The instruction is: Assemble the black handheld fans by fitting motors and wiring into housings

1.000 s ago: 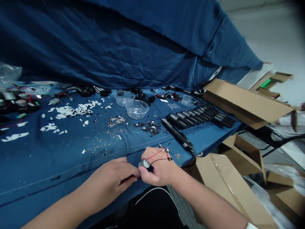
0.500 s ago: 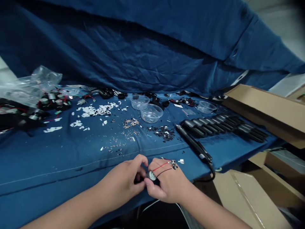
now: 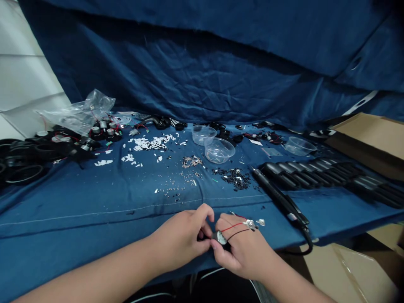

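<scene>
My two hands meet at the front of the blue-covered table, around a small round silver motor. My left hand pinches a dark part at the motor's left side, and its fingers hide most of that part. My right hand holds the motor from below and behind. Red and black wires run from the motor across the back of my right hand. They end in small metal terminals, with a loose silver piece just beyond them.
Beyond my hands, the blue cloth holds scattered white pieces, tiny screws and black parts. Clear plastic bowls stand at the back. To the right lie a black corded pen-shaped tool and rows of black handles. Cardboard sits far right.
The whole scene has slid rightward and the view has swung left, showing more of the left side of the table. My hands have closed in around the motor, and the left fingers now curl over it.
</scene>
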Available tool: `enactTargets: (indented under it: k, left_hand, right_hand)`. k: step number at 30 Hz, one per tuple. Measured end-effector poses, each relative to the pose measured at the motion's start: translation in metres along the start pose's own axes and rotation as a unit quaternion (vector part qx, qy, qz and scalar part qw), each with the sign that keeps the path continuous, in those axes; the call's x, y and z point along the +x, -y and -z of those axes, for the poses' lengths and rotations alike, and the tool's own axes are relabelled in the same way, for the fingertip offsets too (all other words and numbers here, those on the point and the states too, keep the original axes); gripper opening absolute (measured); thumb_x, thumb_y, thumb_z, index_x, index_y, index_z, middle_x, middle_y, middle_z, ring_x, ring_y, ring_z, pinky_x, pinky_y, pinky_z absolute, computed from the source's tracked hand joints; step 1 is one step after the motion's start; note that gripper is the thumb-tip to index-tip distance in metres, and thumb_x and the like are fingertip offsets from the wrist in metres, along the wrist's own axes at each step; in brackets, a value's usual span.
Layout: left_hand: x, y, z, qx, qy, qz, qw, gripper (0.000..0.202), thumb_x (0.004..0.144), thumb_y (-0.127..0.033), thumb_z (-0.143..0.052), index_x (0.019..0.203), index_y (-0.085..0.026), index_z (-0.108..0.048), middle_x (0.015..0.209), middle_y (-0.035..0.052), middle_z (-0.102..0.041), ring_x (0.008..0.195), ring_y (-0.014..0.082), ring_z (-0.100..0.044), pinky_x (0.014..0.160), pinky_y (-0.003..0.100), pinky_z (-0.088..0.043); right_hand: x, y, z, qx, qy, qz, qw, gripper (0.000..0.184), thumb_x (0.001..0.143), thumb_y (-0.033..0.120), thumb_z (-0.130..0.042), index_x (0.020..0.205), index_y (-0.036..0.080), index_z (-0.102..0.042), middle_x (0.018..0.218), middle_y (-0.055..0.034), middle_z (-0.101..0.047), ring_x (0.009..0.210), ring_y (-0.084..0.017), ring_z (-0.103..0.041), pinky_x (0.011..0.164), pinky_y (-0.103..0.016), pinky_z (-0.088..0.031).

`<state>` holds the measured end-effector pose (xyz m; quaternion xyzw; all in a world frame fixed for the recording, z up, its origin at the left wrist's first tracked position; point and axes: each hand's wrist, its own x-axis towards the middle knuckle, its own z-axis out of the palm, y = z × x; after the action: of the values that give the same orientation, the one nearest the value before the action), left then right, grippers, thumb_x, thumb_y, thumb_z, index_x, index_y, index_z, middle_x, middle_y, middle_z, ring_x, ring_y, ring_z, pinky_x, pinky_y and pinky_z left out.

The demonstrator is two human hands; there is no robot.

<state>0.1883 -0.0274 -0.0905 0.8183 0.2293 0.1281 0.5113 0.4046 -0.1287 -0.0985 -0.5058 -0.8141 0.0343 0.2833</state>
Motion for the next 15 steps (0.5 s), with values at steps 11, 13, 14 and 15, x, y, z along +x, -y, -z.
enactTargets:
  k: [11, 13, 14, 15]
  left_hand:
    - [-0.0005, -0.0034, 0.0035, -0.005, -0.003, -0.010, 1.000, 0.038, 0.089, -0.012, -0.079, 0.111, -0.027, -0.052, 0.096, -0.0036, -0.083, 0.084, 0.0179, -0.075, 0.077, 0.028, -0.051]
    - [0.0003, -0.0028, 0.0036, 0.003, -0.003, -0.013, 1.000, 0.039, 0.089, -0.010, -0.079, 0.112, -0.027, -0.053, 0.097, -0.0038, -0.083, 0.083, 0.0173, -0.076, 0.077, 0.027, -0.051]
    - [0.0011, -0.0025, 0.0041, 0.008, -0.003, -0.015, 1.000, 0.040, 0.089, -0.009, -0.080, 0.112, -0.027, -0.053, 0.097, -0.0043, -0.084, 0.083, 0.0169, -0.077, 0.076, 0.026, -0.052]
    - [0.0018, -0.0024, 0.0049, 0.013, -0.003, -0.019, 1.000, 0.041, 0.089, -0.007, -0.080, 0.112, -0.027, -0.053, 0.096, -0.0050, -0.084, 0.082, 0.0164, -0.077, 0.075, 0.026, -0.052]
  right_hand:
    - [0.0043, -0.0008, 0.0043, 0.018, 0.076, -0.015, 0.997, 0.016, 0.110, 0.032, -0.057, 0.104, 0.021, -0.067, 0.094, -0.0012, -0.071, 0.081, -0.017, -0.060, 0.079, -0.032, -0.040]
    - [0.0041, -0.0008, 0.0045, 0.016, 0.080, -0.014, 0.997, 0.018, 0.111, 0.033, -0.056, 0.104, 0.021, -0.067, 0.094, -0.0017, -0.071, 0.082, -0.018, -0.060, 0.079, -0.033, -0.041]
    - [0.0039, -0.0008, 0.0045, 0.014, 0.082, -0.015, 0.996, 0.018, 0.111, 0.033, -0.056, 0.104, 0.021, -0.067, 0.094, -0.0017, -0.071, 0.082, -0.018, -0.061, 0.079, -0.033, -0.041]
    - [0.0037, -0.0008, 0.0046, 0.012, 0.085, -0.017, 0.996, 0.019, 0.111, 0.034, -0.056, 0.103, 0.021, -0.067, 0.093, -0.0017, -0.071, 0.082, -0.018, -0.061, 0.079, -0.033, -0.041]
